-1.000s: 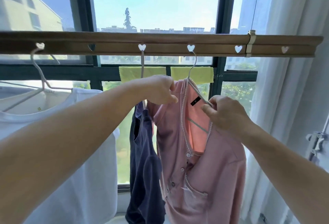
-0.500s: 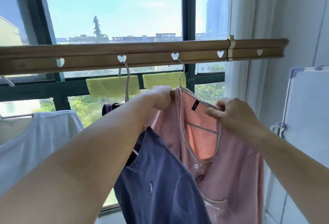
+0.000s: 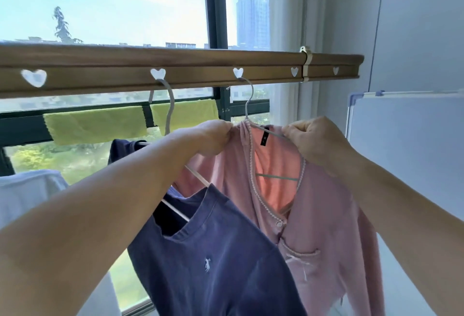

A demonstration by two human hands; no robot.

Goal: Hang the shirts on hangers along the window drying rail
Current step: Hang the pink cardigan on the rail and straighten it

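rail: wooden drying rail (image 3: 190, 63) ran across the window, heart-shaped holes along its face, pale strap (image 3: 305, 64) wrapped round it near the right end
pink shirt: pink shirt (image 3: 324, 217) hung on a wire hanger (image 3: 247, 104), hook through one heart hole (image 3: 238, 72); buttoned front, small chest pocket, black neck label visible
left hand: left hand (image 3: 216, 137) pinched the pink shirt's collar/shoulder fabric just left of the hanger neck, fingers curled tight on cloth
right hand: right hand (image 3: 316, 139) gripped the opposite shoulder edge at the hanger's right arm, fingers closed on fabric; couldn't tell if wire was in the grip too
navy shirt: navy shirt (image 3: 211, 260) on a white hanger (image 3: 169, 107), hooked in the next heart hole to the left (image 3: 157, 73); hung tilted, under and in front of the left forearm, overlapping the pink shirt's left side; small embroidered logo on chest
white shirt: white shirt (image 3: 25, 195) at far left edge, partly cut off, its hanger out of view
other: two yellow-green cloths (image 3: 95, 124) draped on the dark window bar behind the hangers; white curtain (image 3: 286, 26) at right of window; whiteboard (image 3: 406, 145) with blue corner pieces beside the right hand
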